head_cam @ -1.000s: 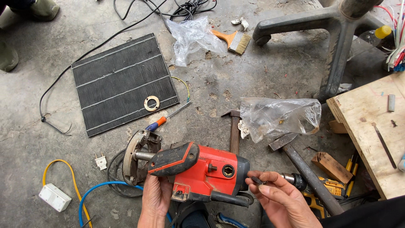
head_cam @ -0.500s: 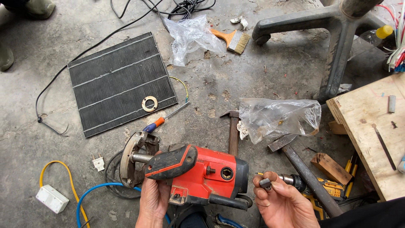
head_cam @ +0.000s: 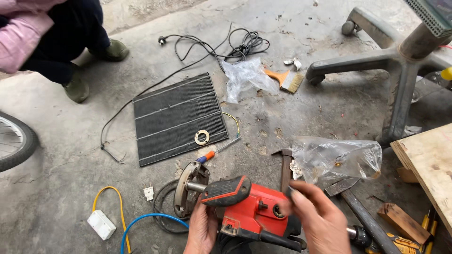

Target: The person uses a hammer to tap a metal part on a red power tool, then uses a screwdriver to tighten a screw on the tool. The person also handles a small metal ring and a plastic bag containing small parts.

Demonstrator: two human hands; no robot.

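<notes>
The left hand [head_cam: 203,230] grips the underside of a red circular saw [head_cam: 245,214] held low over the concrete floor [head_cam: 66,178], its round blade guard [head_cam: 188,188] pointing left. The right hand [head_cam: 320,221], blurred, hovers over the saw's motor end, fingers loosely curled, holding nothing visible. A clear plastic bag [head_cam: 339,157] lies just beyond.

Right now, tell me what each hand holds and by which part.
The left hand grips the red saw from below, under its motor body beside the handle. The right hand is blurred over the saw's right end; cannot tell if it holds anything.
</notes>
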